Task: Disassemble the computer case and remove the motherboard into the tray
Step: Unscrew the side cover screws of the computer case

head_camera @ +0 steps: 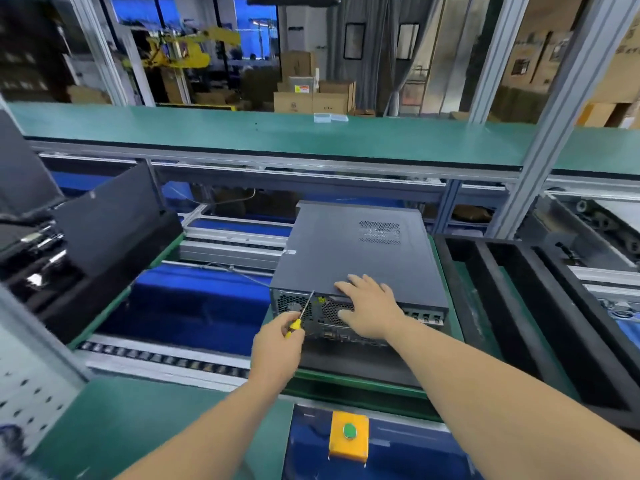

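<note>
Opening step: the right hand (369,308) lies flat, fingers spread, bracing the computer case (360,258) beneath it, while beside it the left hand (277,344) grips the screwdriver (300,315), tip at the rear panel, likely needing a cover screw next.

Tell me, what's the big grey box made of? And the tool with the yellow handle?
The box looks like painted metal: flat, matte dark grey, with punched vent holes. The screwdriver in the left hand seems to have a thin, shiny steel shaft and a glossy yellow handle, probably plastic.
</note>
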